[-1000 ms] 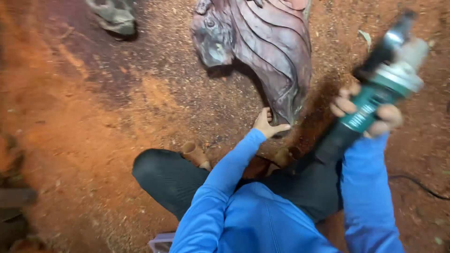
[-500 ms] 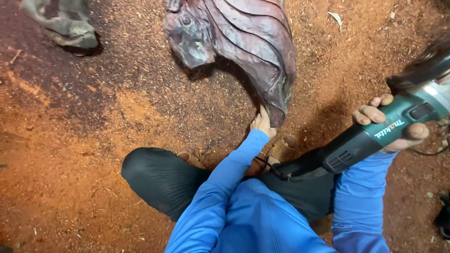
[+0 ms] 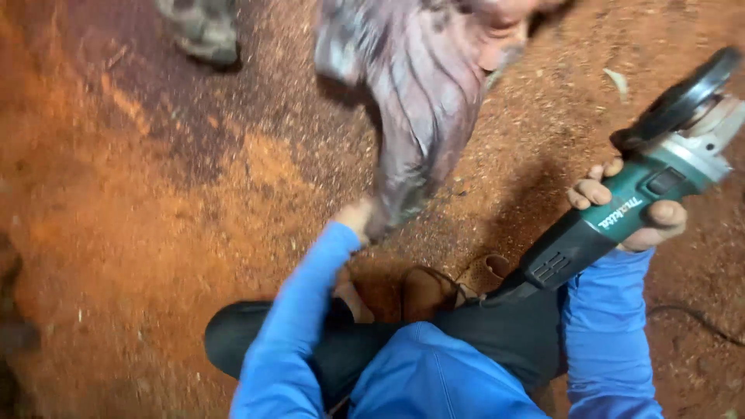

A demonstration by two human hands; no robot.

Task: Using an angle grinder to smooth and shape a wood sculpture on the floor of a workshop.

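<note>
A dark reddish carved wooden piece [image 3: 423,101] with curved ridges lies on sawdust-covered ground, blurred by motion. My left hand [image 3: 358,216], at the end of a blue sleeve, grips the carving's near tip. My right hand [image 3: 630,208] holds a green and black angle grinder [image 3: 628,203] up at the right, its disc [image 3: 683,95] pointing up and away, clear of the carving. I sit cross-legged in dark trousers [image 3: 497,326].
Orange-red sawdust [image 3: 194,209] covers the ground all around. A grey-green lump [image 3: 203,28] lies at the top left. The grinder's black cord [image 3: 691,316] trails across the ground at the right. My feet [image 3: 423,291] rest just below the carving.
My left hand has taken hold of the carving's tip and swung it; the carving now blurs and points more toward me. The grinder stayed raised at the right.
</note>
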